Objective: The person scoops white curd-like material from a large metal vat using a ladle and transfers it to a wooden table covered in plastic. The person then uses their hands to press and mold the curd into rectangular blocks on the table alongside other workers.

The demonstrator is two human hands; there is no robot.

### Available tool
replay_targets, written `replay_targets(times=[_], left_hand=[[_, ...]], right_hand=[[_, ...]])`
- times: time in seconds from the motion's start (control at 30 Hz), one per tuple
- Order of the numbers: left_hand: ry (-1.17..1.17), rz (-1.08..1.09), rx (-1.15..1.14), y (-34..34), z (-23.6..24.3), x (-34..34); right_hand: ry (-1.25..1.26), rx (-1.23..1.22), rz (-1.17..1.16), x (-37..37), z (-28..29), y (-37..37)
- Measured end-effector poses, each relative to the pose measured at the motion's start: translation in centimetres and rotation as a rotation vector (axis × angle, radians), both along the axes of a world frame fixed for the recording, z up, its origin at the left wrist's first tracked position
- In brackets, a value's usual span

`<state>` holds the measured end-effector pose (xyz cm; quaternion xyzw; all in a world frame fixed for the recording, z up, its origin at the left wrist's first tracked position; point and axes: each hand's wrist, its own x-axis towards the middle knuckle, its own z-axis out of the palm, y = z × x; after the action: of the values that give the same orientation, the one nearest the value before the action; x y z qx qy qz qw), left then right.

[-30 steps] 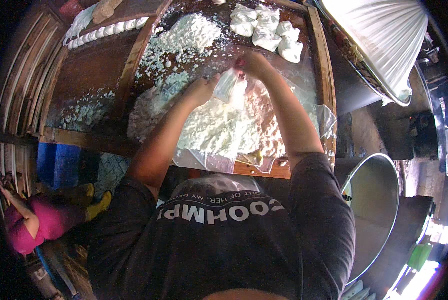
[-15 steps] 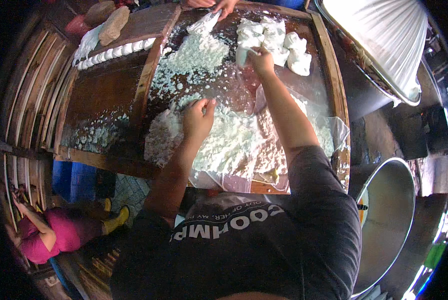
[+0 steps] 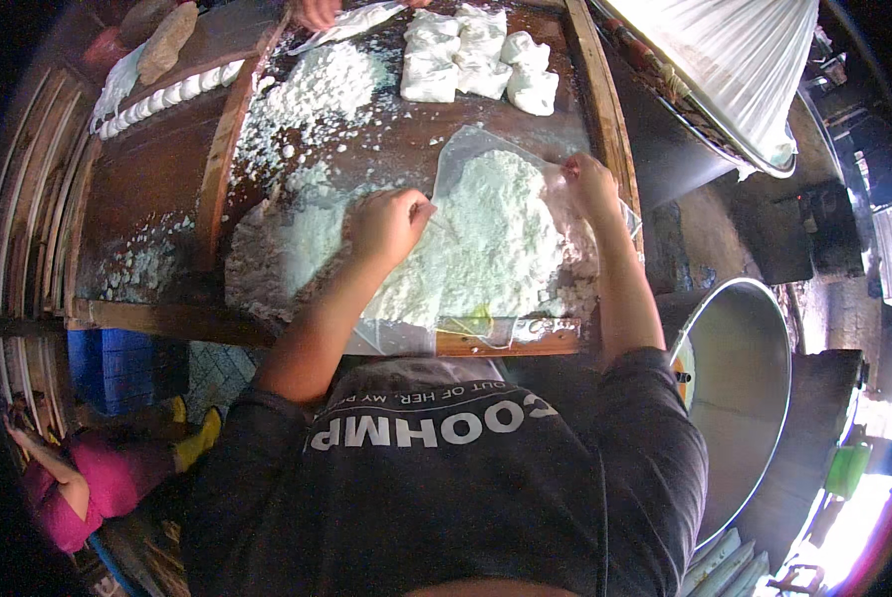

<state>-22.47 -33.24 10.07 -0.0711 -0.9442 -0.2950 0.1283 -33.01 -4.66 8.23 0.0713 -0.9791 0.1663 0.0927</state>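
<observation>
A thin translucent cloth (image 3: 459,149) stretches between my two hands over a heap of white crumbly curd (image 3: 506,214). My left hand (image 3: 388,229) is closed in a pinch at the cloth's left edge, above the curd. At the cloth's right corner, the fingers of my right hand (image 3: 591,189) are pinched on it. More loose curd (image 3: 332,85) lies scattered toward the far left of the wooden table. Beyond my hands stand several white wrapped bundles (image 3: 456,55), grouped together.
Another person's hand (image 3: 317,12) handles a white cloth at the far edge. Wooden rails (image 3: 605,90) border the table. A white cloth-lined vat (image 3: 725,80) stands right, a large metal pot (image 3: 740,398) nearer. A row of white pieces (image 3: 172,97) and a stone (image 3: 167,45) lie left.
My right hand has left the wrapped bundles and come back nearer, now holding the cloth's right corner. The cloth is raised and spread over the curd. The view has shifted right.
</observation>
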Motion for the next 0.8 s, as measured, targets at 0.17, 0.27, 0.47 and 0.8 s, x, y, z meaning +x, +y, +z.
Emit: replay_targets(times=[0.17, 0.27, 0.47, 0.8], left_hand=[[-0.126, 0.025, 0.354, 0.3, -0.3, -0.6], [-0.22, -0.067, 0.748, 1.0, -1.8, -2.9], [0.119, -0.57, 0.425, 9.2, -1.5, -2.9], [0.254, 0.204, 0.169, 5.6, -5.1, -10.1]], right_hand=[[-0.004, -0.358, 0.247, 3.6, 3.4, -6.0], [-0.553, -0.903, 0.425, 3.9, 3.1, -6.0], [-0.009, -0.671, 0.199, -1.2, 3.2, -0.9], [0.067, 0.041, 0.456, -5.3, 0.6, -10.2]])
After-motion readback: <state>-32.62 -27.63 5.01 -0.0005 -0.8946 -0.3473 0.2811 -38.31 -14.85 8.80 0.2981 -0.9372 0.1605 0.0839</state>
